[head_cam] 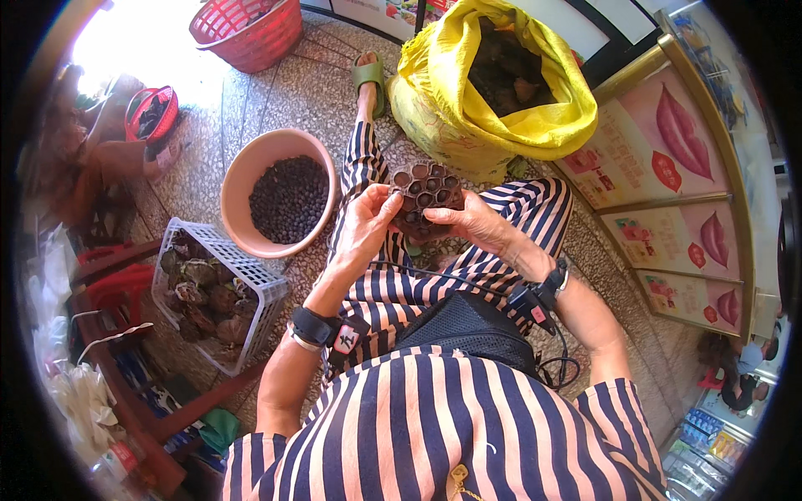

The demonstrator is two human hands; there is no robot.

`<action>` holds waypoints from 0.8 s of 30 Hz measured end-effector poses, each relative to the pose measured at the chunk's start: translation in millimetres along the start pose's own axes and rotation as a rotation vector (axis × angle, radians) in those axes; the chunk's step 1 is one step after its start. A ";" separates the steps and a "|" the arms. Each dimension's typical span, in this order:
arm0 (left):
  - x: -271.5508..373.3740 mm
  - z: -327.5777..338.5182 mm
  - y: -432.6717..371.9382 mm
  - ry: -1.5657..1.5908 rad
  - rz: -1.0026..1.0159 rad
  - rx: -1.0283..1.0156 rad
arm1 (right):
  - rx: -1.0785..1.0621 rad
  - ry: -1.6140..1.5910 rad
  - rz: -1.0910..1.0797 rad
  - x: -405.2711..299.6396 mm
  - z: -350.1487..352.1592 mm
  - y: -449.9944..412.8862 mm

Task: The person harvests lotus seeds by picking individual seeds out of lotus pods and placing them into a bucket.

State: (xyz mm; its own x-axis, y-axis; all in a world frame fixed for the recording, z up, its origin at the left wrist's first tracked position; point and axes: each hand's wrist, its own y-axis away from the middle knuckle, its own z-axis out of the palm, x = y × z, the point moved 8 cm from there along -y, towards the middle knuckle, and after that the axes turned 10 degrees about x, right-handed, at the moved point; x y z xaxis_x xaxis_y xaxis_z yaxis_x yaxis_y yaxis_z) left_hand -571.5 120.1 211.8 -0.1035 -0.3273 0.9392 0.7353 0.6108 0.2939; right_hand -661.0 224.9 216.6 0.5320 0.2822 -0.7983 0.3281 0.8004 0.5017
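Observation:
Above my lap I hold a dried brown lotus seed pod (427, 191) with both hands, its pitted face turned up and dark seeds in several of its holes. My left hand (371, 219) grips the pod's left edge, with the thumb on the rim. On the other side my right hand (479, 222) holds the lower right edge, its thumb lying across the face. Left of my leg stands a pink plastic tub (232, 194) with many dark lotus seeds (291, 200) in it. A white plastic basket (266, 294) holds several dried pods (219, 300).
A yellow woven sack (438, 106) with dark contents stands beyond my knees. Red baskets (250, 41) are at the upper left, near another person (94, 156). A wooden frame (125, 401) is at the lower left, framed posters (664, 175) at the right. A cable crosses my lap.

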 end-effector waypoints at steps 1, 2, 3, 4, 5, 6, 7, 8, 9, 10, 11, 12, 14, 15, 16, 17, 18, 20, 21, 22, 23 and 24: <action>-1.4 -0.7 -0.6 0.002 -0.005 0.016 | 0.010 0.012 -0.042 -2.4 -0.7 2.4; -2.6 -0.4 0.5 0.007 -0.014 0.025 | 0.051 0.040 -0.055 -2.6 -3.4 4.5; -3.6 0.1 1.4 0.007 -0.033 0.035 | 0.075 0.053 -0.085 -5.3 -4.3 5.7; -2.5 -0.2 2.0 -0.032 -0.043 0.047 | 0.121 0.078 -0.101 -6.3 -5.6 5.5; 14.4 -2.7 4.1 -0.252 0.162 0.124 | 0.121 0.077 -0.102 -8.3 -5.7 6.4; 30.8 -3.2 9.5 -0.485 0.343 0.219 | 0.120 0.078 -0.104 -10.1 -5.7 6.5; 45.8 -0.6 15.8 -0.729 0.497 0.299 | 0.129 0.079 -0.101 -11.5 -6.8 6.4; 67.3 4.8 27.7 -0.893 0.754 0.402 | 0.127 0.087 -0.108 -13.0 -7.3 6.1; 67.2 10.0 27.6 -0.908 0.713 0.333 | 0.137 0.093 -0.108 -13.7 -9.1 5.8; 65.4 16.4 28.7 -0.919 0.672 0.265 | 0.129 0.083 -0.122 -14.2 -9.9 5.9; 62.0 23.1 29.7 -0.929 0.630 0.198 | 0.148 0.118 -0.128 -12.9 -12.2 5.0; 63.0 29.2 30.2 -0.906 0.647 0.182 | 0.148 0.139 -0.150 -12.7 -13.0 3.2; 50.2 33.0 25.4 -0.956 0.506 0.120 | 0.119 0.207 -0.202 -11.7 -14.3 1.6; 43.2 34.0 23.6 -0.974 0.450 0.090 | 0.103 0.218 -0.190 -7.5 -15.0 0.7; 41.0 36.6 23.1 -0.973 0.470 0.060 | 0.073 0.215 -0.189 -4.2 -14.2 0.0; 39.1 37.9 22.1 -0.972 0.490 0.032 | 0.059 0.216 -0.169 -0.1 -14.7 -0.8; 35.8 37.8 20.6 -0.983 0.486 0.005 | 0.015 0.165 -0.183 1.1 -11.7 0.0; 33.2 37.8 19.0 -0.905 0.492 -0.059 | -0.004 0.143 -0.230 -0.6 -10.4 2.0; 32.1 37.8 18.3 -0.871 0.484 -0.089 | 0.007 0.160 -0.220 -0.4 -11.2 2.8; 34.3 39.9 19.2 -0.783 0.509 -0.157 | -0.009 0.133 -0.193 -0.3 -9.7 4.1; 30.5 38.7 17.2 -0.670 0.413 -0.203 | -0.039 0.081 -0.213 -5.0 -6.6 6.5; 24.7 39.0 16.9 -0.567 0.299 -0.259 | -0.042 0.043 -0.210 -9.0 -6.4 9.2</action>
State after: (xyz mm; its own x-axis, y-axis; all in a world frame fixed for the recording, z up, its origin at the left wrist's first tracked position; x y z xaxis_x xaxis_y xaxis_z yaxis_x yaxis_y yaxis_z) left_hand -587.7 150.4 246.9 -0.1536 0.2994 0.9417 0.9160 0.4007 0.0220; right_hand -667.8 233.1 226.3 0.4215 0.1284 -0.8977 0.3952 0.8650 0.3092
